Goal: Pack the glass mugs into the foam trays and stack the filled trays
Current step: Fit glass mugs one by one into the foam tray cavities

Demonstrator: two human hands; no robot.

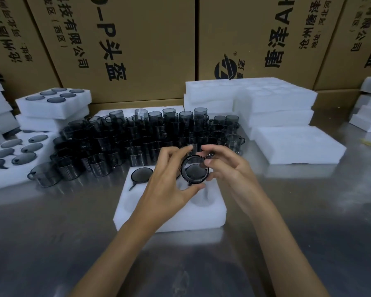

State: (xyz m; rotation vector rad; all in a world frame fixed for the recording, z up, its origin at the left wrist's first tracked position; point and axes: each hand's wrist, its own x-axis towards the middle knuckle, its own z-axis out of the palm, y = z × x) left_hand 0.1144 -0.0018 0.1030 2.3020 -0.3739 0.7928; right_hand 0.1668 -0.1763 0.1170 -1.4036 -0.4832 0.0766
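Your left hand (167,187) and right hand (227,168) pinch one smoky round glass mug (194,169), fingers curled round its rim, above the white foam tray (171,219) at frame centre; bare steel table (298,200) lies right.

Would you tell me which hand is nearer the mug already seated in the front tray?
Left. The left hand is just right of that mug; the right hand is farther right.

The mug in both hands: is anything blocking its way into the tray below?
Nothing visible does. The mug, held by the left hand and right hand, hangs over open pockets of the foam tray; one seated mug sits far-left.
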